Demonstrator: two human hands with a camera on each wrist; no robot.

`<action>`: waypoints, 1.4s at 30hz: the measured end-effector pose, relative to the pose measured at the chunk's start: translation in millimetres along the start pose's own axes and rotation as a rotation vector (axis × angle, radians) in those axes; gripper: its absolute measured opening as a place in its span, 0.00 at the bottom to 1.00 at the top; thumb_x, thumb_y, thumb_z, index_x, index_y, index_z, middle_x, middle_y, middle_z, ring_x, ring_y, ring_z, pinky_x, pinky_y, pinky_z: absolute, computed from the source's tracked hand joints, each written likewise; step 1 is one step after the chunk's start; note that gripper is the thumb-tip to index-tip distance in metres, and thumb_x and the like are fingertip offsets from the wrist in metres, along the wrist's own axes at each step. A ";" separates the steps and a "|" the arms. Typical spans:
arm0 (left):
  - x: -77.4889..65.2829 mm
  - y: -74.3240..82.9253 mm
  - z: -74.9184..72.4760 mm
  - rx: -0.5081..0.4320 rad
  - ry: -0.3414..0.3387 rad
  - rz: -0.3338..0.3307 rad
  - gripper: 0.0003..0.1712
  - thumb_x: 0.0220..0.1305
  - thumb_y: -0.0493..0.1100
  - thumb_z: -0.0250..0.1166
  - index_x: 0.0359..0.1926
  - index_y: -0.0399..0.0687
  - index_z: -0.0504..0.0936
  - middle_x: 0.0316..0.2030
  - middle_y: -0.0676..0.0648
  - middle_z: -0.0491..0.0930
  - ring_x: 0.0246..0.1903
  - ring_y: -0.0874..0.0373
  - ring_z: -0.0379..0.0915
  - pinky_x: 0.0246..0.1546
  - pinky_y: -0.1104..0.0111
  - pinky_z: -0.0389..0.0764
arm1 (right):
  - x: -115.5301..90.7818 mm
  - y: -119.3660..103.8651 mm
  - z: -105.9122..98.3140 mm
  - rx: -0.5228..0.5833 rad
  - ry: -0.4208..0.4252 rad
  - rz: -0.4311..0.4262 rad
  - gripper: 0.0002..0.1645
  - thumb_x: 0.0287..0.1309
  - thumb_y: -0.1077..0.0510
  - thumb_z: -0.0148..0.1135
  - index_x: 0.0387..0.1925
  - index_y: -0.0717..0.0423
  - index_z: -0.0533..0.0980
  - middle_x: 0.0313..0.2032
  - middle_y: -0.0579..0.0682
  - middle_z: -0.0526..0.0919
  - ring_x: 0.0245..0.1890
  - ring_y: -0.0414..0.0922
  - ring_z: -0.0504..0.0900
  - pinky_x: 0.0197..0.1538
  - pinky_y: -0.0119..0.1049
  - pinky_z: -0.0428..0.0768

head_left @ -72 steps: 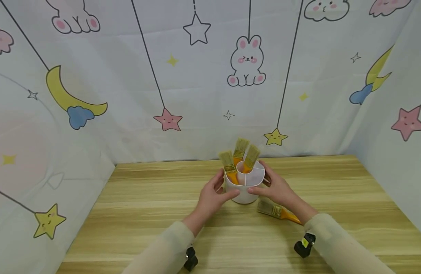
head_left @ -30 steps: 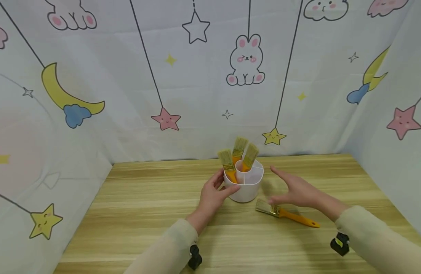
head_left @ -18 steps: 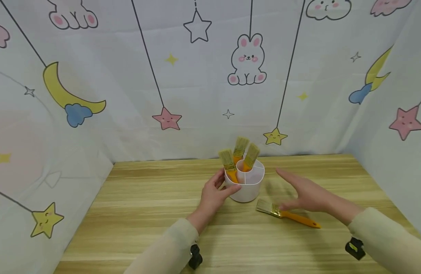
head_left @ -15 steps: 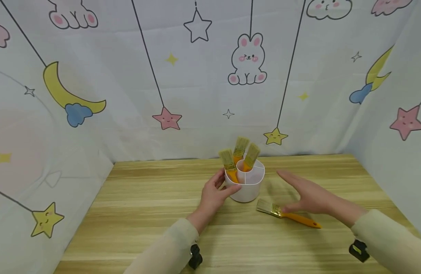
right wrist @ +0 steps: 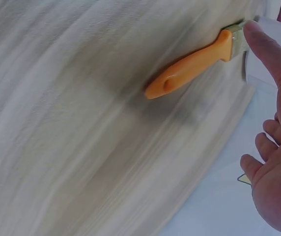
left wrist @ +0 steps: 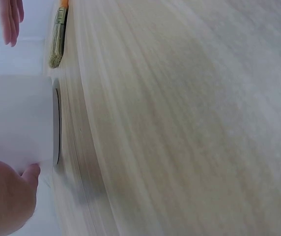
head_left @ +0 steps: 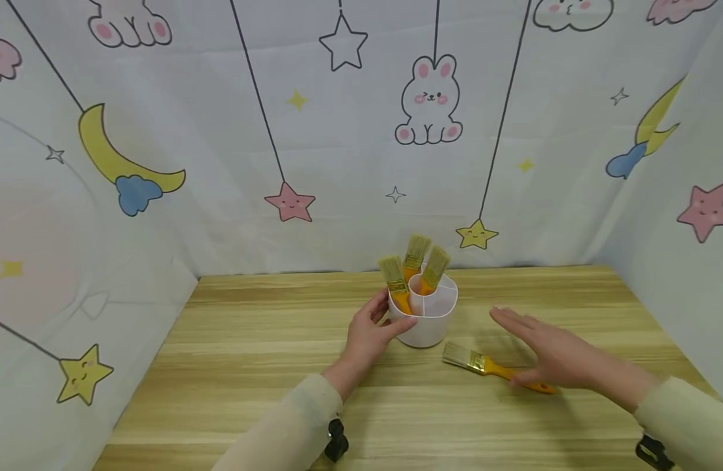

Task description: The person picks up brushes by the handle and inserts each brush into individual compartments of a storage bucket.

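A white divided holder [head_left: 427, 332] stands upright on the table, with three paintbrushes [head_left: 394, 278] in it, bristles up. My left hand [head_left: 366, 335] grips its left side, thumb on the front wall. The left wrist view shows the holder [left wrist: 17, 118] side-on with part of that hand [left wrist: 8, 196]. Right of the holder lies a loose paintbrush [head_left: 496, 369], orange handle toward the right. Over its handle hovers my right hand [head_left: 561, 353], fingers extended, thumb apart from them, holding nothing. In the right wrist view the thumb hides part of the brush's bristle end, while the handle [right wrist: 194, 64] shows fully.
The wooden table [head_left: 249, 366] meets a white printed cloth [head_left: 349, 150] at its back edge. More of this cloth hangs at the left and right sides. A black camera [head_left: 336, 441] is worn at my left wrist, another [head_left: 654, 451] at my right.
My right hand has let go of the holder and moved right, toward me, over the loose paintbrush's handle. The left hand keeps its grip; holder and brushes stay put.
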State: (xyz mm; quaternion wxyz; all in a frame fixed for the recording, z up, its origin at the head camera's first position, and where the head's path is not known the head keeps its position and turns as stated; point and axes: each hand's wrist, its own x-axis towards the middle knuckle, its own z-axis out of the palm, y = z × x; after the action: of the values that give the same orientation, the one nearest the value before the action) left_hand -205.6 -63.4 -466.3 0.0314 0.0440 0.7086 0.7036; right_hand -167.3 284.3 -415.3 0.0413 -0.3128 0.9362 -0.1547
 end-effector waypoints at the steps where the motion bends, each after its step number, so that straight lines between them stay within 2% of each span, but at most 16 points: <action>1: -0.1 0.0 0.0 -0.002 -0.001 -0.001 0.46 0.65 0.43 0.79 0.79 0.41 0.69 0.77 0.40 0.69 0.76 0.41 0.66 0.72 0.47 0.73 | -1.8 1.3 1.1 0.000 -0.001 -0.005 0.69 0.50 0.37 0.85 0.84 0.53 0.58 0.78 0.67 0.65 0.71 0.71 0.71 0.63 0.69 0.78; 9: -1.7 0.8 1.1 0.005 -0.006 -0.013 0.47 0.65 0.43 0.79 0.80 0.42 0.68 0.78 0.40 0.68 0.77 0.41 0.64 0.72 0.47 0.73 | -8.3 12.4 9.5 -0.049 -0.043 -0.063 0.66 0.50 0.33 0.82 0.81 0.58 0.63 0.76 0.67 0.68 0.69 0.68 0.75 0.59 0.66 0.82; 13: -2.5 0.8 0.8 0.010 -0.007 -0.012 0.47 0.66 0.43 0.79 0.80 0.41 0.68 0.78 0.40 0.67 0.77 0.41 0.65 0.72 0.46 0.73 | -9.0 16.2 12.4 -0.073 -0.065 -0.098 0.64 0.53 0.28 0.78 0.79 0.60 0.66 0.76 0.65 0.70 0.69 0.66 0.76 0.59 0.63 0.83; 19: -1.9 1.0 -0.7 0.018 -0.014 -0.018 0.47 0.65 0.45 0.80 0.80 0.43 0.68 0.78 0.42 0.68 0.77 0.42 0.65 0.73 0.47 0.72 | -12.5 21.7 18.3 -0.113 -0.062 -0.172 0.58 0.58 0.25 0.70 0.77 0.59 0.70 0.74 0.62 0.73 0.70 0.60 0.77 0.60 0.55 0.85; 29: -1.1 2.7 -3.2 0.014 -0.015 -0.037 0.48 0.65 0.47 0.80 0.80 0.44 0.68 0.78 0.44 0.68 0.77 0.44 0.65 0.73 0.48 0.72 | -9.3 27.7 31.2 -0.138 -0.035 -0.247 0.46 0.66 0.31 0.70 0.74 0.56 0.75 0.69 0.57 0.80 0.66 0.56 0.81 0.59 0.54 0.85; 37: -1.9 4.3 -3.1 0.022 -0.012 -0.043 0.48 0.64 0.46 0.80 0.80 0.44 0.68 0.78 0.44 0.68 0.76 0.45 0.66 0.73 0.49 0.73 | -6.4 29.3 38.6 -0.129 -0.030 -0.271 0.37 0.70 0.38 0.70 0.71 0.53 0.78 0.66 0.56 0.83 0.63 0.54 0.84 0.57 0.54 0.87; 42: -1.8 4.3 -3.3 0.024 -0.007 -0.047 0.48 0.64 0.47 0.80 0.80 0.46 0.69 0.78 0.45 0.69 0.77 0.45 0.65 0.72 0.49 0.73 | -5.3 30.7 43.1 -0.116 0.007 -0.294 0.33 0.70 0.44 0.72 0.70 0.54 0.79 0.65 0.55 0.84 0.61 0.53 0.86 0.55 0.52 0.88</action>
State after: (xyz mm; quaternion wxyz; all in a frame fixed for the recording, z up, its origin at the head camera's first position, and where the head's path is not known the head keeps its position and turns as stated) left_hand -204.1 -66.9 -462.0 0.0500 0.0300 0.7176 0.6940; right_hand -173.2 299.3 -466.0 -0.0035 -0.4479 0.8878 -0.1057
